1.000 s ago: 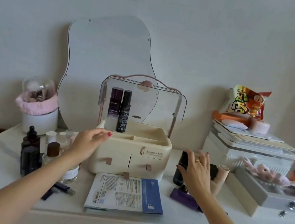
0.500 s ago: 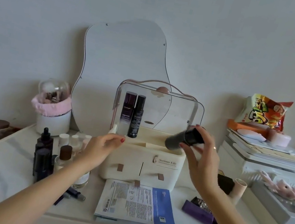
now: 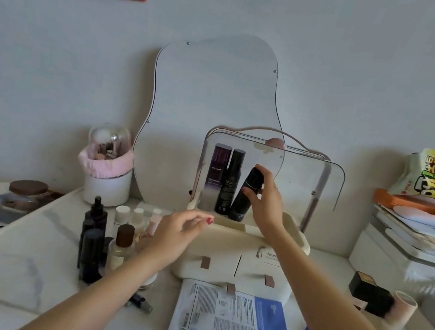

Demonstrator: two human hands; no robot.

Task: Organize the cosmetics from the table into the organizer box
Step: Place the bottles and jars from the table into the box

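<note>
Our right hand (image 3: pixel 266 202) is clamped round the black bottle (image 3: pixel 245 197), gripping its upper half from three o'clock. The bottle's long axis leans a little — top toward one o'clock — with its base in the organizer box (image 3: pixel 238 255), just beside two upright bottles (image 3: pixel 224 179). Our left hand (image 3: pixel 178 233) hovers loosely open and empty at eight o'clock. The bottle's foot is hidden behind the rim, so we cannot tell whether it is seated.

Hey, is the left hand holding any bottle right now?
No, the left hand is empty with fingers loosely curled beside the organizer box, while the right hand holds the black bottle.
</note>
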